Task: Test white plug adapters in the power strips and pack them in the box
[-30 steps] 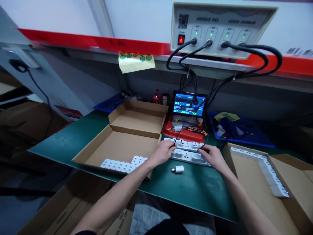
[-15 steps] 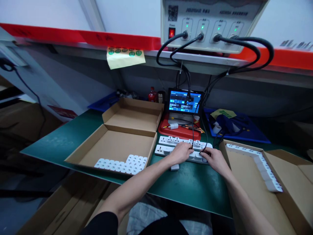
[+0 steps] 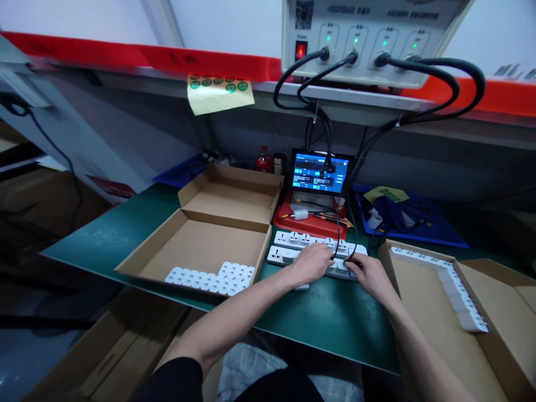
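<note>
Two white power strips (image 3: 275, 254) lie one behind the other on the green table, with white adapters seated in several sockets. Over the front strip, my left hand (image 3: 313, 262) has its fingers closed at the lower end of a thin black cable (image 3: 338, 226). Just to the right, my right hand (image 3: 366, 272) pinches the end of a second thin black cable (image 3: 354, 220), close to a white adapter (image 3: 341, 265) on the same strip. The cable ends are mostly covered by my fingers. Another small white adapter (image 3: 302, 287) lies below my left wrist.
An open cardboard box (image 3: 159, 245) with rows of white adapters stands left; another box (image 3: 412, 301) with adapters is right. Behind the strips are a red tray (image 3: 288, 219) and a lit screen (image 3: 320, 172). A blue tray (image 3: 444, 231) sits back right. Thick cables hang from a tester (image 3: 368, 33).
The whole view has shifted slightly with my head. Both hands stay at the front strip, the left one turned a little more over its cable end.
</note>
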{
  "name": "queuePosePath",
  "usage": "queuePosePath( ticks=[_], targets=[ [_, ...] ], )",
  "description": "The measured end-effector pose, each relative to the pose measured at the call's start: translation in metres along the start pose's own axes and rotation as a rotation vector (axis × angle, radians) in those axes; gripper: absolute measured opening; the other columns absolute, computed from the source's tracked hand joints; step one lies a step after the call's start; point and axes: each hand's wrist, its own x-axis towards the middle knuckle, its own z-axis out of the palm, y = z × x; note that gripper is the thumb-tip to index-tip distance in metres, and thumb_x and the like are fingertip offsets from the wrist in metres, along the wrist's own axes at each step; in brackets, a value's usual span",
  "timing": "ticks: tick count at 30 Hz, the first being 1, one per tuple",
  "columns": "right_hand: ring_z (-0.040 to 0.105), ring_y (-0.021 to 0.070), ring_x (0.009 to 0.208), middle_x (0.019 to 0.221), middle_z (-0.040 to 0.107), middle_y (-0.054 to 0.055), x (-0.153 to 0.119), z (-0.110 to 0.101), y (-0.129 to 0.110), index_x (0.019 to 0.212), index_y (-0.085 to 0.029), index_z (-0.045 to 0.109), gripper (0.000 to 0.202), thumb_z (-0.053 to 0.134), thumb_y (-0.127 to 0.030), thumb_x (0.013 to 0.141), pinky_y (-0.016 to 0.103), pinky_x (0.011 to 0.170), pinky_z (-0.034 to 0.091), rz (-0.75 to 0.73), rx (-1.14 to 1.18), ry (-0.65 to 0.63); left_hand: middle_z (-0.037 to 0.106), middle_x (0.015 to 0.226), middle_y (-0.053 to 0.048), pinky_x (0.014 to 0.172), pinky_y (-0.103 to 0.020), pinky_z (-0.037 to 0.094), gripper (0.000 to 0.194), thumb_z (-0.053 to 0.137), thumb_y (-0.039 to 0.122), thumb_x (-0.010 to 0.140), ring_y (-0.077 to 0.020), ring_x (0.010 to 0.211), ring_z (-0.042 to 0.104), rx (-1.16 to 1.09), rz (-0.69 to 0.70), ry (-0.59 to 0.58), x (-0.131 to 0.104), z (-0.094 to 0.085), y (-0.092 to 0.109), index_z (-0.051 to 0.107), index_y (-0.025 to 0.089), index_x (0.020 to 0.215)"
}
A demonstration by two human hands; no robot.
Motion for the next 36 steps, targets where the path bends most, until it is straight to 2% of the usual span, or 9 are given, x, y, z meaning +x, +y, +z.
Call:
queuePosePath(
  ticks=[5, 12, 15, 19, 21, 25, 29, 32, 36],
  targets=[
    [0.073, 0.0271, 0.092, 0.098, 0.080, 0.008, -0.003, 0.000, 0.001, 0.092, -0.024, 0.075, 0.027, 0.056, -0.041, 0.100, 0.036, 0.082, 0.050, -0.059, -0.106, 0.011, 0.074, 0.126, -0.014, 0.108, -0.045, 0.051, 0.038, 0.081, 0.033, 0.097, -0.0335, 0.122, 0.066, 0.041, 0.000, 0.100, -0.038, -0.026, -0.030, 0.069, 0.020, 0.130],
    [0.071, 0.0263, 0.085, 0.090, 0.076, 0.010, -0.010, -0.010, -0.040, 0.089, -0.024, 0.071, 0.043, 0.052, -0.055, 0.110, 0.036, 0.073, 0.046, -0.169, -0.395, 0.200, 0.079, 0.115, -0.012, 0.096, -0.038, 0.055, 0.024, 0.074, 0.010, 0.090, -0.0324, 0.112, 0.074, 0.015, -0.142, -0.005, -0.074, -0.039, -0.083, 0.072, 0.021, 0.112],
    [0.073, 0.0251, 0.086, 0.101, 0.078, 0.011, 0.000, 0.017, -0.083, 0.104, -0.024, 0.073, 0.028, 0.053, -0.042, 0.111, 0.034, 0.070, 0.046, -0.240, -0.485, 0.064, 0.079, 0.116, -0.012, 0.096, -0.038, 0.056, 0.020, 0.072, 0.013, 0.093, -0.0316, 0.112, 0.074, -0.041, -0.123, 0.055, -0.074, -0.044, -0.081, 0.072, 0.020, 0.112],
    [0.076, 0.0256, 0.082, 0.125, 0.077, 0.013, 0.027, 0.058, -0.125, 0.132, -0.023, 0.068, 0.028, 0.060, -0.025, 0.105, 0.033, 0.066, 0.046, -0.217, -0.601, -0.167, 0.077, 0.121, -0.010, 0.104, -0.038, 0.056, 0.024, 0.065, 0.018, 0.100, -0.0267, 0.115, 0.072, -0.251, -0.102, 0.358, -0.077, -0.062, -0.075, 0.072, 0.022, 0.122],
    [0.078, 0.0267, 0.087, 0.125, 0.077, 0.014, 0.040, 0.067, -0.131, 0.129, -0.022, 0.069, 0.026, 0.060, -0.022, 0.104, 0.032, 0.069, 0.049, -0.205, -0.599, -0.233, 0.076, 0.120, -0.010, 0.104, -0.037, 0.056, 0.023, 0.062, 0.022, 0.103, -0.0247, 0.114, 0.072, -0.392, -0.135, 0.480, -0.081, -0.068, -0.077, 0.074, 0.021, 0.122],
    [0.077, 0.0300, 0.103, 0.120, 0.079, 0.015, 0.050, 0.059, -0.129, 0.121, -0.021, 0.073, 0.022, 0.059, -0.025, 0.105, 0.036, 0.083, 0.055, -0.233, -0.398, -0.132, 0.075, 0.114, -0.009, 0.088, -0.032, 0.060, 0.027, 0.061, 0.028, 0.103, -0.0205, 0.098, 0.072, -0.652, -0.268, 0.580, -0.091, -0.063, -0.090, 0.076, 0.018, 0.123],
    [0.077, 0.0259, 0.092, 0.117, 0.082, 0.011, 0.044, 0.052, -0.135, 0.123, -0.023, 0.075, 0.030, 0.066, -0.043, 0.103, 0.038, 0.082, 0.061, -0.205, 0.162, -0.022, 0.078, 0.109, -0.008, 0.076, -0.028, 0.059, 0.035, 0.068, 0.041, 0.102, -0.0176, 0.087, 0.072, -0.879, -0.393, 0.584, -0.095, -0.044, -0.082, 0.072, 0.016, 0.126],
    [0.075, 0.0234, 0.078, 0.110, 0.082, 0.010, 0.035, 0.057, -0.146, 0.121, -0.022, 0.076, 0.045, 0.071, -0.060, 0.098, 0.036, 0.068, 0.063, -0.093, 0.539, -0.068, 0.079, 0.117, -0.011, 0.086, -0.033, 0.063, 0.047, 0.072, 0.051, 0.101, -0.0209, 0.097, 0.075, -1.047, -0.351, 0.520, -0.098, -0.034, -0.061, 0.072, 0.016, 0.132],
    [0.077, 0.0247, 0.080, 0.117, 0.081, 0.011, 0.023, 0.066, -0.142, 0.124, -0.024, 0.076, 0.052, 0.070, -0.069, 0.096, 0.037, 0.067, 0.066, -0.055, 0.580, -0.071, 0.078, 0.127, -0.011, 0.099, -0.037, 0.061, 0.058, 0.085, 0.045, 0.091, -0.0245, 0.110, 0.074, -0.936, -0.262, 0.463, -0.121, -0.048, -0.055, 0.070, 0.020, 0.141]
  ],
)
